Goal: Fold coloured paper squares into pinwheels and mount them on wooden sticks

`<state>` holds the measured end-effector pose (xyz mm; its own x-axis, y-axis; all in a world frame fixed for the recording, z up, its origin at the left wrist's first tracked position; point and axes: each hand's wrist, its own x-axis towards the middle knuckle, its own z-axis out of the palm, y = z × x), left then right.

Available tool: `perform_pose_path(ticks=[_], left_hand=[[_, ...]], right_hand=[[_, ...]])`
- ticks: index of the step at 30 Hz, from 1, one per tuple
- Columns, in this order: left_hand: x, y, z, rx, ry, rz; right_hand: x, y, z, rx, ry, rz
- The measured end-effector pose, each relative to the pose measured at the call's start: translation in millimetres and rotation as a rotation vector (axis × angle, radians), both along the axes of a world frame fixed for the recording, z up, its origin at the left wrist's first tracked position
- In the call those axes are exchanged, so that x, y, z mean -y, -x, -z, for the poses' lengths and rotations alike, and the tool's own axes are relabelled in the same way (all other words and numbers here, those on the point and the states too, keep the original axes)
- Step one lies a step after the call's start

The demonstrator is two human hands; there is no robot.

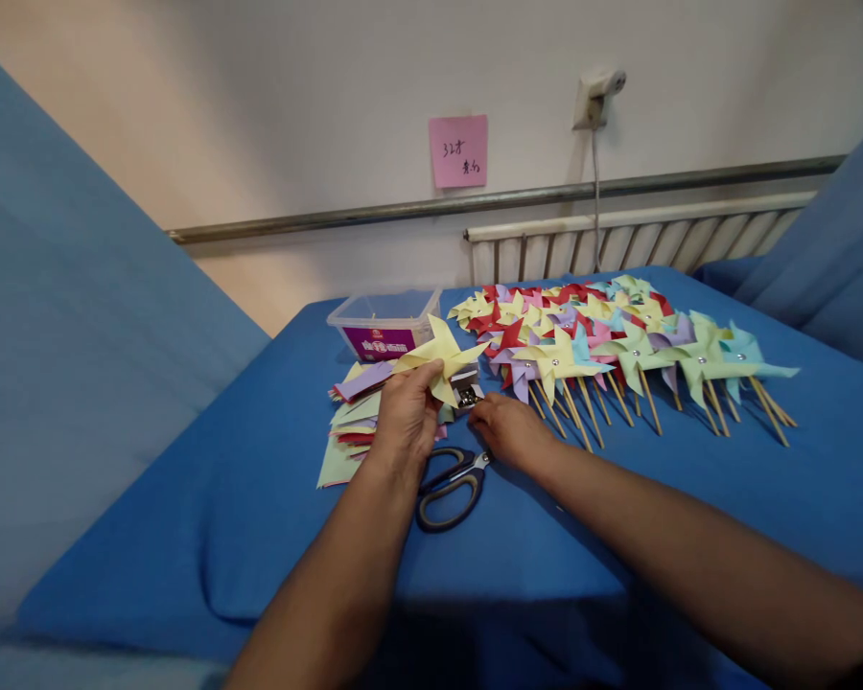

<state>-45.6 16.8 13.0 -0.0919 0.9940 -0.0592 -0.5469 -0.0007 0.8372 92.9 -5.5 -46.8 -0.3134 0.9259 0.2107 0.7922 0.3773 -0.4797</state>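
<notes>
- Head view: my left hand [405, 414] grips a yellow folded-paper pinwheel [440, 359], lifted just above the blue cloth-covered table [273, 498].
- My right hand [507, 428] rests palm down just right of the pinwheel, fingers curled at a small silver metal piece [466, 388] under it; I cannot tell whether it grips.
- Black-handled scissors [452, 487] lie just below the pinwheel, between my wrists.
- Left of the pinwheel sits a stack of coloured paper squares [349, 431]; behind it, a clear plastic box [386, 323].
- To its right lie rows of finished pinwheels on wooden sticks [604, 350].
</notes>
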Motion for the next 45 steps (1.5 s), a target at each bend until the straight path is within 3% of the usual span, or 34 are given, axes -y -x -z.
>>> perform_pose_path(ticks=[19,45], left_hand=[[4.0,-5.2,1.8,-0.150,-0.062,-0.001],[8.3,-4.2,0.5,-0.336,-0.102,-0.061]], right_hand=[[3.1,0.0,-18.8,0.352,0.073,0.058],[0.0,-2.5,-17.3,0.362,0.055,0.066]])
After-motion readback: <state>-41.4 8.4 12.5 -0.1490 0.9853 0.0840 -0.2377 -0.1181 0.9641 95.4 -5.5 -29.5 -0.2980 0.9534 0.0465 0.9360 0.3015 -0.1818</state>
